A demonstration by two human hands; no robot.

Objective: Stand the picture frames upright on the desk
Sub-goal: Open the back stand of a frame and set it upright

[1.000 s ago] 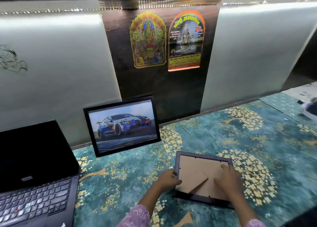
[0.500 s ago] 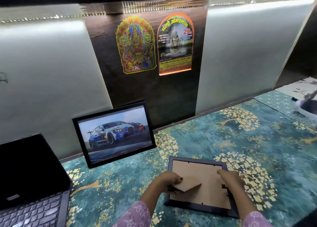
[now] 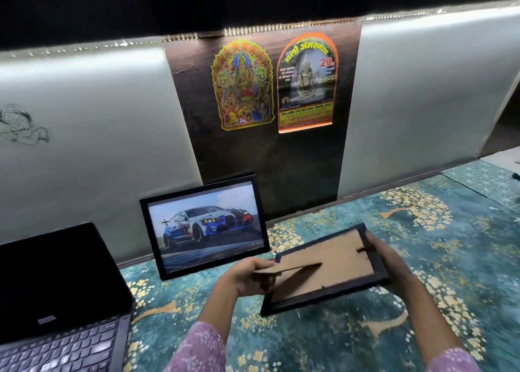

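Observation:
A black frame with a car picture (image 3: pixel 206 226) stands upright on the desk, leaning back toward the wall. In front of it I hold a second dark frame (image 3: pixel 334 262) above the desk, tilted, with its brown cardboard back facing me. My left hand (image 3: pixel 247 277) grips the frame's left side and the swung-out cardboard stand (image 3: pixel 284 270). My right hand (image 3: pixel 384 259) holds the frame's right edge. The picture side of this frame is hidden.
An open black laptop (image 3: pixel 56 301) sits at the left front. The desk (image 3: pixel 439 262) has a teal floral cover. Two bright stickers (image 3: pixel 244 86) are on the dark wall panel behind. A paler patterned mat (image 3: pixel 489 180) lies at far right.
The second frame lay flat on the desk before; both hands have lifted it off the desk and tilted it, and its cardboard stand has swung out.

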